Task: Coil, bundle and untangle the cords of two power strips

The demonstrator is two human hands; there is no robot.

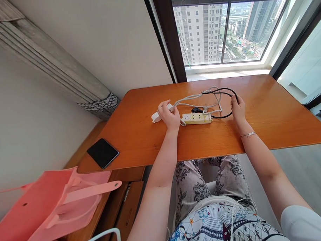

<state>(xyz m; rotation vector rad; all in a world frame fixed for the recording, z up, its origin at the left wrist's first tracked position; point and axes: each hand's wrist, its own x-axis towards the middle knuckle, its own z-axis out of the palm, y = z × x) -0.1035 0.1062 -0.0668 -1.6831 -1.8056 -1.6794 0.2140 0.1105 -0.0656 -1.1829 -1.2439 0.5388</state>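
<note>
My left hand (168, 115) is closed over a white power strip (156, 117), which lies at a slant on the wooden table; its middle is hidden under my fingers. My right hand (238, 106) pinches a loop of black cable (231, 91) at the right of the tangle. Between my hands lies a cream power strip (196, 118) with several sockets. A black plug (197, 110) sits right behind it. White cable (187, 98) runs in loops from near my left hand and crosses the black cable behind the cream strip.
The orange-brown table (140, 142) reaches to the window (226, 37). A dark tablet or phone (103, 153) lies near its left edge. Left of the table stand a pink bag (60, 205) and wooden drawers (129, 206). A grey curtain (58, 64) hangs at the left wall.
</note>
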